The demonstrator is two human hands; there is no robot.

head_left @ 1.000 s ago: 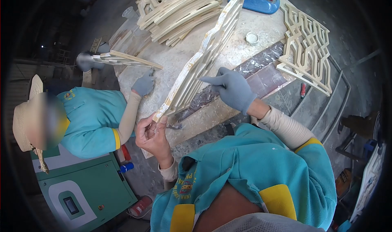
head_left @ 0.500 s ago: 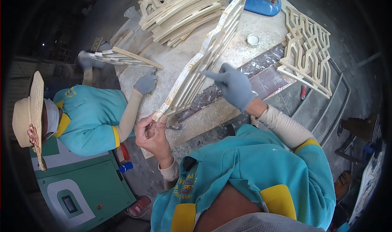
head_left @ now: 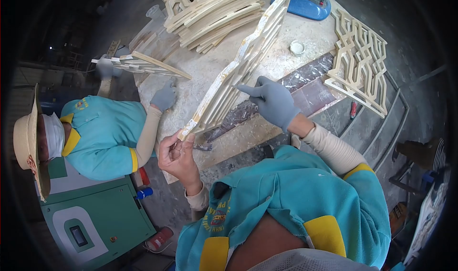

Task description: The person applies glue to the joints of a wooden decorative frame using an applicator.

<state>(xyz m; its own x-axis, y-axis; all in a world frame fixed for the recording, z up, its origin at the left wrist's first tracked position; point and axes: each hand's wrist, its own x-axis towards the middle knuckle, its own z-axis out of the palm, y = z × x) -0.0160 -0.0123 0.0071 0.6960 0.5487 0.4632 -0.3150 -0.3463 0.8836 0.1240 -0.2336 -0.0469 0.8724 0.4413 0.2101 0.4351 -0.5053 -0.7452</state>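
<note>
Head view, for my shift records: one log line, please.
left hand: bare, holds lattice panel end; right hand: gloved, points toward lattice panel; contact: unclear

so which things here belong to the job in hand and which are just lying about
In the job:
wooden panel, one end pinched by the bare left hand, the gloved right hand pointing at its slats
white tub, probably

Lying about, it seems:
blue device
clear cup
small red object

Co-worker's nearer hand [head_left: 163, 96] now slightly farther along their panel [head_left: 155, 63] from its right end
</note>
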